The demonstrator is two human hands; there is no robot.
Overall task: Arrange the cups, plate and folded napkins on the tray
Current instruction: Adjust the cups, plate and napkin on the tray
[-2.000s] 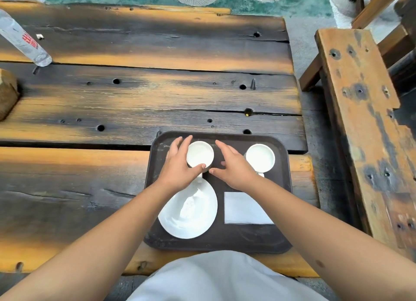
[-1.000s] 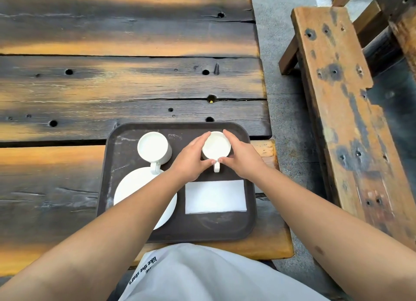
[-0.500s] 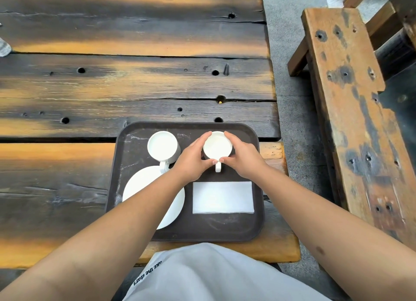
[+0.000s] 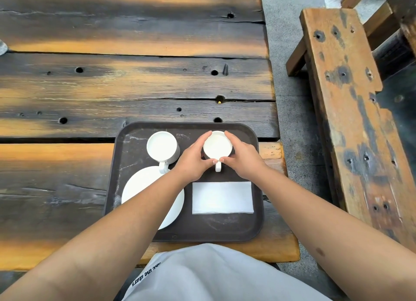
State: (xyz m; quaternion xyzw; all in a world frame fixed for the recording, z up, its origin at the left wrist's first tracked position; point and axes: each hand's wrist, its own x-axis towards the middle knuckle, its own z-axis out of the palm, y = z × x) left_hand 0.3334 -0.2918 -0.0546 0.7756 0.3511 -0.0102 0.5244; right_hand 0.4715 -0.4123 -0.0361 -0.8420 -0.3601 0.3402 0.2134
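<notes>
Both bare forearms reach forward and converge, left hand and right hand curled toward each other in a two-sided grip, thumbs almost meeting at the near side, fingers arched around the far side.

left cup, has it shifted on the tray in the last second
No. The left cup sits in the same spot near the far left of the tray, its handle overlapping the plate rim as before. Only the camera moved.
</notes>
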